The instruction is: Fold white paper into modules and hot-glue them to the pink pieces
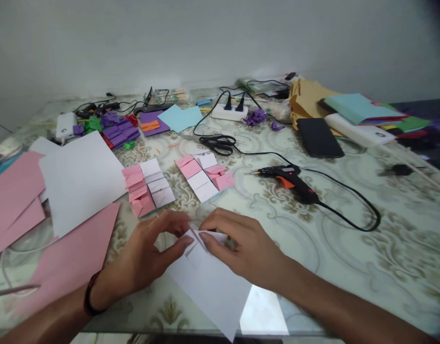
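Both of my hands pinch the top of a white sheet of paper [216, 286], whose upper part is folded into small flaps between the fingertips. My left hand [148, 246], with a dark band at the wrist, closes thumb against fingers on the left fold. On the right side, my right hand [237, 241] grips a flap with its thumb pressed down. The lower half of the sheet hangs over the table's front edge. Just beyond my hands lie two blocks of folded pink and white paper, a left one [148, 186] and a right one [205, 176].
A black glue gun [290, 179] lies at right, its cable looping forward. Black-handled scissors [218, 143] and a dark phone [319, 137] are farther back. White paper [82, 181] and pink paper [76, 253] cover the left. A power strip [230, 111] with plugged cords sits behind.
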The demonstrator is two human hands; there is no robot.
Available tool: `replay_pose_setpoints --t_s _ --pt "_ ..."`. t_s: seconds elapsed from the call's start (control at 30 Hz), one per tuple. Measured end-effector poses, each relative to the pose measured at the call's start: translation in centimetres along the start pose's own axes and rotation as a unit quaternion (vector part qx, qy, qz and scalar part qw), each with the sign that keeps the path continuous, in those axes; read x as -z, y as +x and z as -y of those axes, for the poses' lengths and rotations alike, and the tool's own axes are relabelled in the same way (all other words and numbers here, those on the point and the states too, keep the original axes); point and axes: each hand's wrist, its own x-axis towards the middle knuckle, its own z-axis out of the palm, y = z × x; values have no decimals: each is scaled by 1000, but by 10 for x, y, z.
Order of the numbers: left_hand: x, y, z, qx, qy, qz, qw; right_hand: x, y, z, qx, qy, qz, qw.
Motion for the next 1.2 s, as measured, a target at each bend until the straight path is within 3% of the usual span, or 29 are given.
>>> replay_pose_setpoints --t_s 0.13,0.23,0.37,0.53,0.67,0.9,1.07,1.2 --pt "0 -1 -4 45 -94 73 992 -5 -1 2 -53 20 -5 998" --pt "-3 -3 -4 65 -59 99 991 -9 -3 3 -31 20 -16 999" --pt "-7 -6 2 65 -28 86 994 -9 -2 2 -48 49 5 998" --pt "-3 -3 5 106 -130 44 985 5 4 4 -136 119 59 982" --pt "6 2 -2 134 -205 32 969 15 5 6 -140 146 96 975" --pt "14 -1 -6 46 -179 96 978 16 4 5 -167 170 85 967" --pt "12 -1 -7 3 -73 67 995 16 4 7 -171 185 93 963" --pt "12 -1 -9 -13 -73 57 996 20 5 8 -170 215 113 955"
